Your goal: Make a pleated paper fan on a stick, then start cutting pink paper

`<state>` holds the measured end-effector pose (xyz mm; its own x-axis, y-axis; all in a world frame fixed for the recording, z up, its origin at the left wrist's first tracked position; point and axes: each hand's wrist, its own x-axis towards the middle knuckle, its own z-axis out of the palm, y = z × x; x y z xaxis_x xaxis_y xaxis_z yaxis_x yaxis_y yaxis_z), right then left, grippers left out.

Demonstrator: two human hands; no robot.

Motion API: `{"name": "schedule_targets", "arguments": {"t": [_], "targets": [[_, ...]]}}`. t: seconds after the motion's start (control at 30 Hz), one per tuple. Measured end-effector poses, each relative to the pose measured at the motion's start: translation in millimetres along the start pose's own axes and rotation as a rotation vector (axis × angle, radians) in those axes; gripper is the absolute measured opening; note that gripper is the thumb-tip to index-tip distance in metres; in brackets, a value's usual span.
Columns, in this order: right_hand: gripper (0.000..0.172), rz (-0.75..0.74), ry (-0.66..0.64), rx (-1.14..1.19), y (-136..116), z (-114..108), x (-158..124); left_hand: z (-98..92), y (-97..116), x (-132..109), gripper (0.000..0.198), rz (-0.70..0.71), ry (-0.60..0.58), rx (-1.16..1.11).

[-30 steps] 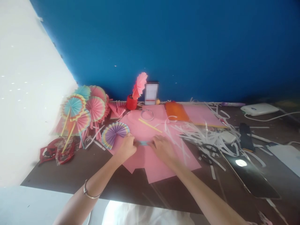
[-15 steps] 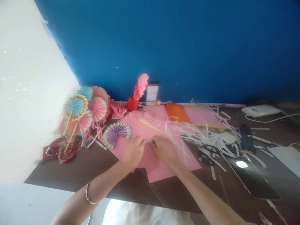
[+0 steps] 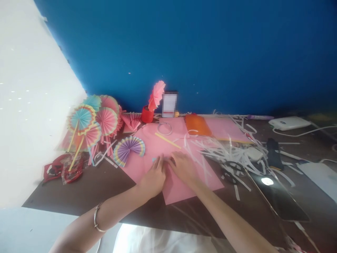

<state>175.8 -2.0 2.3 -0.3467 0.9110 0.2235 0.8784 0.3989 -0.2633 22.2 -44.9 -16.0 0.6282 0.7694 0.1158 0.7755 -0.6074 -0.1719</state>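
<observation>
My left hand and my right hand meet fingertip to fingertip on a pink paper sheet near the table's front. Between them they pinch and press down a small light-blue paper strip; only its left tip shows past my left fingers. Both hands are closed on it and lie low on the sheet. A silver bangle sits on my left wrist. A purple pleated fan lies just left of my left hand.
Several pleated paper fans on sticks are piled at the left, with red wrappers below them. Behind lie a yellow stick, a tape ring, a red cup and orange paper. To the right are white paper shreds, scissors and a dark tablet.
My hands held the blue strip stretched between them a second ago. They have since come together, so the strip is now bunched and mostly hidden under my fingers.
</observation>
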Motion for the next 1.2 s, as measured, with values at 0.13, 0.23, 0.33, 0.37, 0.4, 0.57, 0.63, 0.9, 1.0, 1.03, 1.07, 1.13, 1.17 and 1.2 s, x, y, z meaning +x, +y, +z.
{"name": "schedule_targets", "arguments": {"t": [0.13,0.23,0.33,0.37,0.4,0.57,0.63,0.9,1.0,1.03,1.07,1.13,1.17,1.2], "targets": [[0.021,-0.008,0.045,0.02,12,-5,-5,2.1,1,0,0.048,0.001,0.003,-0.011],[0.02,0.016,0.032,0.023,19,-5,-6,3.3,2,0,0.041,-0.04,0.043,-0.035],[0.019,0.056,0.021,0.099,23,0,-6,2.8,4,0,0.046,-0.074,0.102,-0.064],[0.021,0.066,0.021,0.117,24,2,-6,2.4,5,0,0.048,-0.075,0.116,-0.07],[0.023,0.074,0.022,0.124,25,4,-5,1.9,5,1,0.048,-0.077,0.124,-0.077],[0.031,0.109,0.003,0.043,24,6,-4,-0.6,8,4,0.05,-0.143,0.115,-0.126],[0.033,0.127,-0.01,-0.011,22,3,-3,-1.2,8,5,0.049,-0.157,0.106,-0.161],[0.026,0.1,0.009,0.014,29,-9,-4,0.0,9,4,0.054,-0.2,0.08,-0.221],[0.026,0.097,0.011,0.004,33,-8,-5,0.8,9,4,0.055,-0.196,0.081,-0.219],[0.027,0.098,0.005,0.001,33,-8,-5,0.7,9,4,0.055,-0.195,0.078,-0.217],[0.029,0.1,-0.001,-0.001,32,-7,-5,0.3,9,4,0.055,-0.196,0.073,-0.215],[0.032,0.11,-0.007,-0.009,30,-7,-5,-0.9,10,4,0.055,-0.205,0.065,-0.211],[0.033,0.118,-0.008,-0.016,29,-7,-6,-1.6,10,4,0.056,-0.209,0.063,-0.21],[0.033,0.127,-0.006,-0.026,28,-7,-6,-2.3,10,4,0.056,-0.212,0.063,-0.211]]}}
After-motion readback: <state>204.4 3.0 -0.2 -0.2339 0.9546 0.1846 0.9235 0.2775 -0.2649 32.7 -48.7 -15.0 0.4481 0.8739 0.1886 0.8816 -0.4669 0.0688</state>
